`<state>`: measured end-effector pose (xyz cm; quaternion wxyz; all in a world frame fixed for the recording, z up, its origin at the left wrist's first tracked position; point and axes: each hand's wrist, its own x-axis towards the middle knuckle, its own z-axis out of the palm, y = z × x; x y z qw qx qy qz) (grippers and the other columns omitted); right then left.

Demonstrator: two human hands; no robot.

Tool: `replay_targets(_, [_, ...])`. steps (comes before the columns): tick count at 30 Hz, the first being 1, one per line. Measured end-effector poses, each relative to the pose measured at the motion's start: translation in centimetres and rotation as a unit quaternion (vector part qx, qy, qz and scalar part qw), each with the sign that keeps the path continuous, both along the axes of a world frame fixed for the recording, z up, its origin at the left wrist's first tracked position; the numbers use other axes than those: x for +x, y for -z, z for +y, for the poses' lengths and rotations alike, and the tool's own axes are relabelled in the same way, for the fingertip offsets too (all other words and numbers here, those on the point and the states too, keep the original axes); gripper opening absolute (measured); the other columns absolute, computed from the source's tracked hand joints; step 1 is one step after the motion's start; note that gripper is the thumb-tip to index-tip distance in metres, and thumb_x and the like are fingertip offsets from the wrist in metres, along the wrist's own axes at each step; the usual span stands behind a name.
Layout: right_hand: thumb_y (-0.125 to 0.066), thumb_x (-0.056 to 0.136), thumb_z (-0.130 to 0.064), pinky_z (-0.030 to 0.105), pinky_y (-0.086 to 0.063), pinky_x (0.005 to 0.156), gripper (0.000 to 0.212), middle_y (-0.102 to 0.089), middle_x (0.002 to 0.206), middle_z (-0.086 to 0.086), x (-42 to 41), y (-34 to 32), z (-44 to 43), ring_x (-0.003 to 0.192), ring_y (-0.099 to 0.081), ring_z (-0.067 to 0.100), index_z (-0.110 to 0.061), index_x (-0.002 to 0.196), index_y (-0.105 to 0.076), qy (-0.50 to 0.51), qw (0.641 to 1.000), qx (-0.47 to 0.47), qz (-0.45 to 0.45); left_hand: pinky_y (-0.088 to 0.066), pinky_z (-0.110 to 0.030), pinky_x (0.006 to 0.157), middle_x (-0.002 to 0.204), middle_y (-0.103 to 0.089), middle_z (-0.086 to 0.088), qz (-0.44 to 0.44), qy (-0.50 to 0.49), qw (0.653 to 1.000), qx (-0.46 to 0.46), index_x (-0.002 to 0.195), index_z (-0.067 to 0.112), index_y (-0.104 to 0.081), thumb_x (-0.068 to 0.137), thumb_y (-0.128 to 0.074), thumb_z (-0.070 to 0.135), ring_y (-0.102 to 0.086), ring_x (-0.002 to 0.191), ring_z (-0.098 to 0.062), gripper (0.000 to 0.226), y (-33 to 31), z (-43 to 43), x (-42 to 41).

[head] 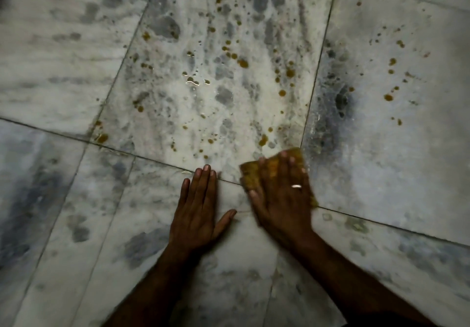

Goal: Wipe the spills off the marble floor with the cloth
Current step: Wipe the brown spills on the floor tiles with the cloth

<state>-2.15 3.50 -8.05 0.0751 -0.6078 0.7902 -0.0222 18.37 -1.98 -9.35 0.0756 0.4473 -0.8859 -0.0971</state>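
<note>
- The left hand (201, 207) is lying flat on the floor (76, 72), palm down, 4 fingers straight and close together, thumb angling out to the right. It is holding nothing.
- The right hand (279, 197) is pressing down on the cloth (248, 172), fingers extended and slightly spread over it. No finger is visibly curling round the cloth. The hand is showing blur.
- The cloth, yellow-brown, is lying under the right hand, showing past the fingertips and along the hand's outer edge. It is sitting at the near right corner of the middle tile (178, 123), across the joint (157, 160) that runs along the tile's near edge.
- A ring (296, 186) is showing on 1 finger of the right hand.
- Brown spills (243, 63) are dotting the middle tile from its far edge down to just beyond the cloth; the nearest large drop is lying just past the fingertips.
- Further brown drops are lying on the tile to the right, well apart from the cloth.
- Clear droplets (192, 81) are glinting near the centre of the middle tile.
- The 2 hands are lying side by side, near each other but apart.
</note>
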Motion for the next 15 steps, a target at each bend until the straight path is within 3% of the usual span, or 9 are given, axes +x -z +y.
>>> replay_targets(4, [-0.046,0.096,-0.053,0.057,-0.025,0.123,0.073,-0.019,0.169,0.018,5.1,0.6,1.8,0.157,-0.015,0.036,-0.026,0.161,-0.027,-0.169,0.985,-0.028,-0.025,-0.006,-0.046,0.127,0.164,-0.022,-0.022,0.061,-0.024,0.997,0.033,0.155,-0.004,-0.025,0.102,-0.031,0.053,-0.016,0.155,-0.032,0.078,-0.2,-0.3,0.6])
replay_targets(7, [-0.051,0.095,-0.057,0.057,-0.036,0.118,0.073,-0.03,0.166,0.013,3.9,0.5,5.7,0.155,-0.025,0.032,-0.026,0.159,-0.032,-0.246,0.968,-0.048,-0.017,-0.004,-0.045,0.127,0.166,-0.018,-0.02,0.074,-0.024,0.995,0.057,0.156,-0.003,-0.022,0.098,-0.04,0.049,-0.011,0.156,-0.03,0.08,-0.4,-0.5,0.8])
replay_targets(12, [-0.046,0.096,-0.061,0.058,-0.024,0.123,0.07,-0.026,0.167,0.018,-0.1,0.1,2.2,0.155,-0.022,0.037,-0.029,0.158,-0.036,-0.084,0.996,-0.036,0.019,-0.008,-0.045,0.127,0.165,-0.02,-0.02,0.025,-0.061,0.997,0.032,0.156,-0.002,-0.023,0.102,-0.03,0.051,-0.016,0.155,-0.032,0.076,0.1,-0.7,1.3])
replay_targets(15, [-0.034,0.101,-0.059,0.058,-0.018,0.125,0.067,-0.024,0.166,0.022,3.0,0.1,-2.2,0.156,-0.019,0.04,-0.026,0.16,-0.033,-0.085,0.996,-0.03,0.006,-0.012,-0.049,0.126,0.164,-0.021,-0.022,-0.009,-0.109,0.994,0.019,0.156,-0.002,-0.024,0.103,-0.03,0.049,-0.019,0.154,-0.034,0.074,0.4,-0.6,1.6])
